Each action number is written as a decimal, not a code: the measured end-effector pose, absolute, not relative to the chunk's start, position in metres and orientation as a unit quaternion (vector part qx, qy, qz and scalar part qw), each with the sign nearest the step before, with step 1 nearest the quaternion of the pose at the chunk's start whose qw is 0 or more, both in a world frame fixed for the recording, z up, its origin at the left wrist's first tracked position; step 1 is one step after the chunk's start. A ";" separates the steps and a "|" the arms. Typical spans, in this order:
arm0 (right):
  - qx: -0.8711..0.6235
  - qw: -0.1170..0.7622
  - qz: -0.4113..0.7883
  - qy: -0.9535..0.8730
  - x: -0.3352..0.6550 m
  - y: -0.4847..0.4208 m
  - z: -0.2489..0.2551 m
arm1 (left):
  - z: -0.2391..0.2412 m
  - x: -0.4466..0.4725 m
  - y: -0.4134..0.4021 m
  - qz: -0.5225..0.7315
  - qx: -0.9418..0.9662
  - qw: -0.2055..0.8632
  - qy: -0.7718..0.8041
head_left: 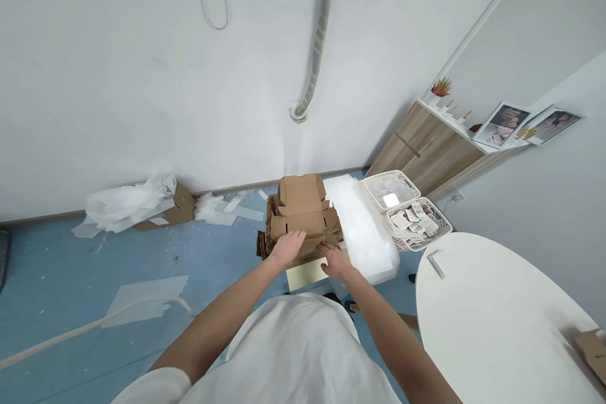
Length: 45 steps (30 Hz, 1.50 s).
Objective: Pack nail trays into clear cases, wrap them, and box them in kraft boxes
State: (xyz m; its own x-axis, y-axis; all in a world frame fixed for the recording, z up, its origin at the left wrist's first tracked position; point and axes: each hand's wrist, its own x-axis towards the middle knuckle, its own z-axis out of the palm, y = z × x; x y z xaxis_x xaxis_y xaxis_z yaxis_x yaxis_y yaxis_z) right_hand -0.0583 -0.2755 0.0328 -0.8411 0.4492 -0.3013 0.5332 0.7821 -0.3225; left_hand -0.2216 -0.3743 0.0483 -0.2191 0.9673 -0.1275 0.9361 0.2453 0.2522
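Note:
Before me is a pile of flattened brown cardboard boxes; the top cardboard box (303,194) is partly folded, its slotted flap spread toward me. My left hand (288,249) is closed over the near edge of this flap, thumb side hidden. On the right of the same edge, my right hand (336,261) touches the cardboard with its fingers stretched out and the thumb apart. A pale yellow sheet (307,274) sticks out beneath the pile, below my hands. Right beside the boxes lies a stack of white, glossy packing sheets (362,224).
Two white plastic baskets (392,188) stand at the right, the nearer with small printed packets (415,225). A round white table (497,315) is at lower right, a wooden cabinet (426,148) behind. On the blue floor at left lie a carton (182,205) and white wrapping (130,202).

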 end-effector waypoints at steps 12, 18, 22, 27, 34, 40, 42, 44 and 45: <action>0.295 -0.026 -0.490 0.820 -0.049 -0.261 0.044 | 0.072 -0.216 -0.392 0.196 0.586 0.066 0.784; 0.336 -0.229 -0.661 0.630 -0.043 -0.262 0.081 | 0.070 -0.199 -0.401 0.185 0.623 0.104 0.753; 0.441 -0.249 -0.629 0.590 -0.043 -0.260 0.097 | 0.070 -0.187 -0.403 0.179 0.644 0.130 0.733; 0.458 -0.253 -0.589 0.616 -0.029 -0.260 0.103 | 0.067 -0.179 -0.408 0.232 0.589 0.134 0.762; 0.497 -0.296 -0.561 0.592 0.010 -0.262 0.108 | 0.047 -0.180 -0.412 0.389 0.374 0.102 0.836; 0.526 -0.370 -0.542 0.542 0.069 -0.271 0.110 | 0.047 -0.156 -0.383 0.596 0.273 0.288 0.698; 0.540 -0.395 -0.519 0.532 0.098 -0.278 0.110 | 0.050 -0.138 -0.368 0.612 0.281 0.337 0.658; 0.562 -0.422 -0.490 0.516 0.130 -0.287 0.110 | 0.053 -0.115 -0.354 0.607 0.315 0.374 0.626; 0.575 -0.437 -0.478 0.500 0.148 -0.292 0.109 | 0.055 -0.100 -0.347 0.599 0.336 0.390 0.613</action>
